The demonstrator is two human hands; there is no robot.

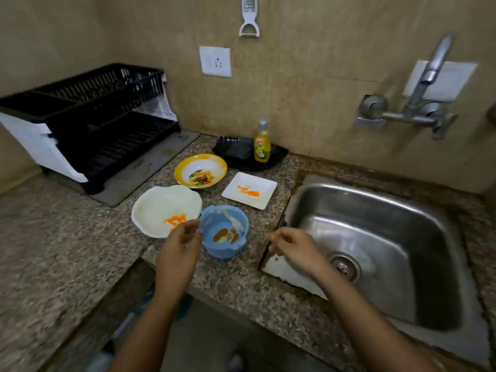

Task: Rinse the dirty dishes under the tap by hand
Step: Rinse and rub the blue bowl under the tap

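Four dirty dishes are seen on the granite counter [67, 237], left of the steel sink [389, 210], and none is judged to have been rinsed yet. A blue bowl [224, 232] smeared with brown sauce is set nearest. A white scalloped plate [161, 208] with an orange stain lies just beside it on the left. A yellow-rimmed bowl [200, 170] and a square white plate [249, 193] are placed behind. No water is seen running from the wall tap [429, 84], so the whole task is taken to remain. The left hand [179, 245] is held at the blue bowl's left rim with fingers loosely curled; whether the rim is touched cannot be told. The right hand [291, 245] is held over the sink's near-left corner, fingers relaxed, with nothing gripped. The blue bowl is judged likely to be taken first.
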